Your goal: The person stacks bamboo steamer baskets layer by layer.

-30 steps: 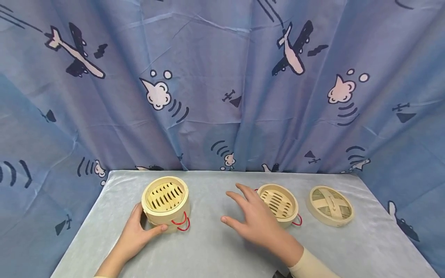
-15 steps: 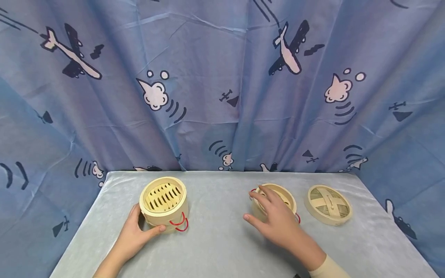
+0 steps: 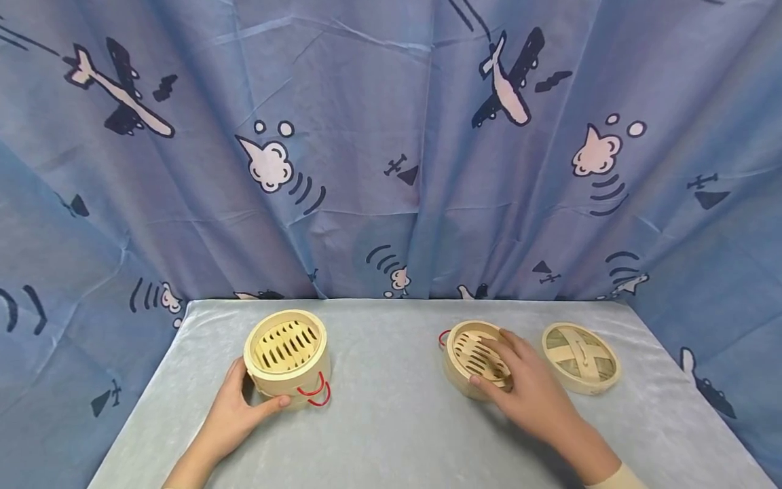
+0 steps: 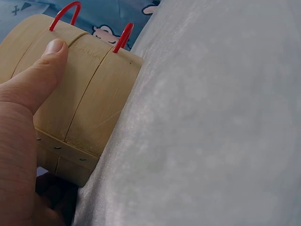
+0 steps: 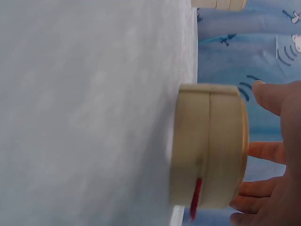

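Observation:
On the left of the table stands a stack of two bamboo steamer baskets (image 3: 286,356) with a slatted floor and red cord loops. My left hand (image 3: 229,411) grips its near left side, thumb along the front wall; the other fingers are mostly hidden behind it. The left wrist view shows the thumb (image 4: 35,77) lying on the stack's wall. A single bamboo steamer basket (image 3: 458,377) sits right of centre. Over its right side is my right hand (image 3: 540,394), fingers spread and pinching nothing. In the right wrist view, that hand's thumb (image 5: 273,96) stands apart from the basket's rim.
A round bamboo steamer lid (image 3: 583,360) with a crossed band and small handle lies to the right of the single basket. A pale grey cloth (image 3: 385,421) covers the table. Behind the table's back edge hangs a blue curtain (image 3: 360,170) with printed planes.
My right hand has moved rightward, from left of the single basket to over its right side. The left hand keeps its hold on the stack, which stays in place.

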Motion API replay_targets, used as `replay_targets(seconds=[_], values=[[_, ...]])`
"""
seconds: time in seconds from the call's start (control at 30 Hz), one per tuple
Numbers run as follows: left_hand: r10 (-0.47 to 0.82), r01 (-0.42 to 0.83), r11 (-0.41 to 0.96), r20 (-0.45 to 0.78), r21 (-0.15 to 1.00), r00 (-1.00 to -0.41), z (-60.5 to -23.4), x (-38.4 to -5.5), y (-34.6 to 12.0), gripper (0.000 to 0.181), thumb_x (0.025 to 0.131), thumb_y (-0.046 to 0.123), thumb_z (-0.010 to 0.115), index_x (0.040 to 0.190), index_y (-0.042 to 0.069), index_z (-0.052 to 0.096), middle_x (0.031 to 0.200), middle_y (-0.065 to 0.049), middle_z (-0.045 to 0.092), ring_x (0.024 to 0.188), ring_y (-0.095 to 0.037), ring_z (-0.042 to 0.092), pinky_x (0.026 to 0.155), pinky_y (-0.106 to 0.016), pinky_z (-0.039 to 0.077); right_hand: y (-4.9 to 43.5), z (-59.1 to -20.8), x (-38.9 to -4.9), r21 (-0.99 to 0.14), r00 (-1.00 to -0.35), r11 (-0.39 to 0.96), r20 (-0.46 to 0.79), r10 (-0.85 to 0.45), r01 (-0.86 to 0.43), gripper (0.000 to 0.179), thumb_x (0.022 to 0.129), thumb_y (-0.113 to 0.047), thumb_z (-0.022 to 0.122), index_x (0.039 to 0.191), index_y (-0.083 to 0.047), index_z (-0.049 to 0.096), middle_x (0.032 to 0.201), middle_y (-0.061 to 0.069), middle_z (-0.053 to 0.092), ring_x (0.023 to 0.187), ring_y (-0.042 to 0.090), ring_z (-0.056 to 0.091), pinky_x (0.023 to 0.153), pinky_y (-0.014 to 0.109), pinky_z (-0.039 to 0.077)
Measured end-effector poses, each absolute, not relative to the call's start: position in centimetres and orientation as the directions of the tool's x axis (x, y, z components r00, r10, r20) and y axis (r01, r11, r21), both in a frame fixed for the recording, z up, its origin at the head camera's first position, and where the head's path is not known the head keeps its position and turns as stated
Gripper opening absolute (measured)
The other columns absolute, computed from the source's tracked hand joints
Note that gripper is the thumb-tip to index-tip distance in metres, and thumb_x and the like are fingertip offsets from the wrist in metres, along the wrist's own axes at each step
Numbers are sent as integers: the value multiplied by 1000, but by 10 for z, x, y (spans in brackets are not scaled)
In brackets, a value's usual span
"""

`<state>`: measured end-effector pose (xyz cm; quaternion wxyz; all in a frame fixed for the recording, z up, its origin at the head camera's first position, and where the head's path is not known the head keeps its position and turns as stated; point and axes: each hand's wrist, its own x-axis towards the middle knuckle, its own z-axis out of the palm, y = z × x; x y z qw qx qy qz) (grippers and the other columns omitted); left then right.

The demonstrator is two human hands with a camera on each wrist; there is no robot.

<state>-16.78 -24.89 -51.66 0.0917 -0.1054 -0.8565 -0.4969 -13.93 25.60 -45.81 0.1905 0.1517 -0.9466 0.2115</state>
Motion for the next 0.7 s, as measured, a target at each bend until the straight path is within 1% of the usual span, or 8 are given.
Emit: replay_targets(seconds=[0.13, 0.27, 0.4, 0.47, 0.53, 0.6, 0.67, 0.7], values=[[93, 261, 481, 247, 837, -965, -517, -168, -250, 104, 79, 23, 100, 162, 3, 40, 153, -24, 48, 146, -33, 43, 109, -1, 22, 266, -464, -137, -361, -898, 867, 398, -190, -344, 70, 95, -46, 85, 149, -7, 64, 153, 35, 52, 136, 55, 53, 106, 74, 47], [91, 252, 487, 238, 836, -967, -516, -169, -250, 104, 79, 24, 100, 162, 3, 40, 154, -23, 48, 147, -35, 43, 109, -1, 22, 273, -468, -137, -409, -923, 859, 347, -165, -308, 72, 96, -47, 84, 150, -6, 62, 158, 35, 46, 139, 57, 50, 108, 76, 45], [86, 245, 495, 234, 834, -968, -516, -168, -251, 105, 79, 25, 100, 162, 4, 40, 154, -19, 48, 148, -37, 42, 108, -1, 21, 279, -471, -138, -476, -929, 819, 329, -172, -320, 58, 94, -44, 87, 135, -8, 68, 161, 33, 45, 141, 54, 50, 108, 71, 47], [87, 247, 493, 235, 834, -968, -517, -169, -251, 105, 79, 25, 100, 162, 4, 40, 154, -19, 48, 148, -37, 43, 109, -1, 22, 283, -472, -139, -503, -931, 801, 320, -177, -325, 50, 93, -43, 90, 126, -12, 69, 162, 31, 45, 142, 51, 50, 107, 62, 48], [92, 254, 487, 240, 836, -966, -517, -169, -251, 105, 79, 24, 100, 162, 4, 40, 154, -21, 48, 148, -36, 43, 109, -2, 22, 286, -473, -139, -533, -933, 780, 311, -179, -327, 46, 90, -42, 92, 119, -17, 68, 164, 30, 43, 145, 51, 48, 114, 46, 45], [97, 261, 482, 245, 836, -965, -518, -169, -250, 105, 79, 23, 100, 162, 4, 40, 154, -22, 48, 147, -35, 43, 110, -2, 23, 290, -475, -140, -560, -932, 758, 314, -181, -335, 44, 87, -41, 95, 113, -21, 66, 165, 30, 43, 147, 52, 47, 117, 27, 38], [99, 267, 474, 251, 839, -963, -518, -170, -250, 104, 79, 22, 100, 162, 4, 40, 154, -21, 48, 147, -33, 43, 111, -2, 24, 293, -476, -142, -591, -929, 727, 322, -183, -348, 43, 84, -38, 97, 106, -23, 63, 165, 30, 44, 146, 53, 48, 115, 10, 28], [99, 269, 473, 253, 839, -962, -518, -170, -250, 104, 79, 22, 100, 162, 4, 40, 154, -21, 48, 147, -33, 43, 111, -2, 24, 293, -477, -142, -606, -926, 711, 330, -184, -357, 43, 83, -37, 98, 103, -24, 62, 164, 30, 44, 143, 52, 52, 111, 4, 25]])
